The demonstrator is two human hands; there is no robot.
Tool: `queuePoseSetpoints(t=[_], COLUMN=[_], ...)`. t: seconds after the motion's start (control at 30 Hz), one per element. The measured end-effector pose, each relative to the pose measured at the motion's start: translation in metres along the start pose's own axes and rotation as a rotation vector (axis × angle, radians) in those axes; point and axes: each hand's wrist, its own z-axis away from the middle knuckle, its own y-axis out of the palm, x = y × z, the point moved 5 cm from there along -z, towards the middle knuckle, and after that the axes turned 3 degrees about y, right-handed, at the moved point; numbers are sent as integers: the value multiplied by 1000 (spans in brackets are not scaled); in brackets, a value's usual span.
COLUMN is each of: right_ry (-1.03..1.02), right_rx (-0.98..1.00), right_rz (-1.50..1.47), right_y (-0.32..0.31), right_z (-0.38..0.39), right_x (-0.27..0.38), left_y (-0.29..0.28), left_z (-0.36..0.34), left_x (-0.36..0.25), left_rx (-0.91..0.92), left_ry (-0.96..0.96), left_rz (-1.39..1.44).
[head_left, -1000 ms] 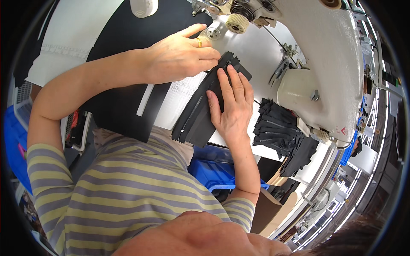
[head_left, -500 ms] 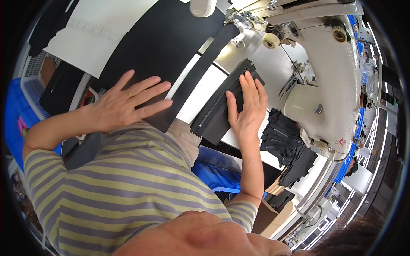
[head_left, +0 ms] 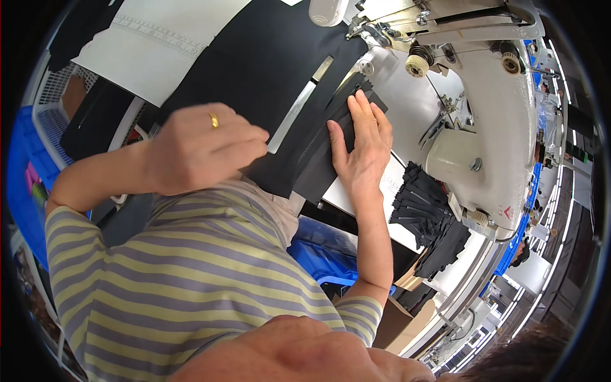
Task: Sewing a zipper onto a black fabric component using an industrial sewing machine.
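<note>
A large black fabric panel [head_left: 235, 70] lies across the sewing table with a long narrow slot [head_left: 298, 108] cut in it, pale underneath. Over its near part hovers my left hand [head_left: 203, 149], slightly blurred, fingers curled together and fingertips beside the slot; anything in them is hidden. My right hand [head_left: 366, 149] rests flat, fingers stretched, on a black zipper piece [head_left: 315, 143] with fabric strips along it. That zipper piece lies against the panel's right edge, alongside the slot.
A white sewing machine [head_left: 490, 114] stands on the right. Several black zipper pieces [head_left: 420, 204] are heaped by its base. A white sheet with printed marks [head_left: 153, 44] covers part of the panel at upper left. Blue bins [head_left: 321, 248] sit below the table edge.
My right hand has slid the zipper piece left, against the panel's slotted edge. My left hand, spread before, has curled its fingers. The panel has shifted slightly right.
</note>
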Motion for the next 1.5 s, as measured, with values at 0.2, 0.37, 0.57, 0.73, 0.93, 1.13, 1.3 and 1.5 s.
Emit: queuePoseSetpoints(t=[0.2,0.37,0.57,0.73,0.93,1.13,1.3,1.5], right_ry=[-57,-105,-95,-100,-95,-56,-69,-75], right_rx=[11,64,91,68,58,54,62,71], right_rz=[-74,-99,-83,-93,-92,-147,-112,-89], right_y=[17,20,22,21,21,15,18,21], right_z=[-18,-33,-32,-32,-35,-36,-34,-33], right_x=[17,11,11,9,15,22,23,16], left_y=[-34,3,22,23,8,8,18,22], left_z=[-19,8,17,16,11,10,19,20], left_x=[-2,-1,-2,0,-2,-5,-3,-2], left_rx=[-132,-71,-90,-111,-141,-116,-98,-76], left_ry=[76,62,-14,-34,14,40,-28,-16], left_rz=[-4,24,15,-1,80,51,61,52])
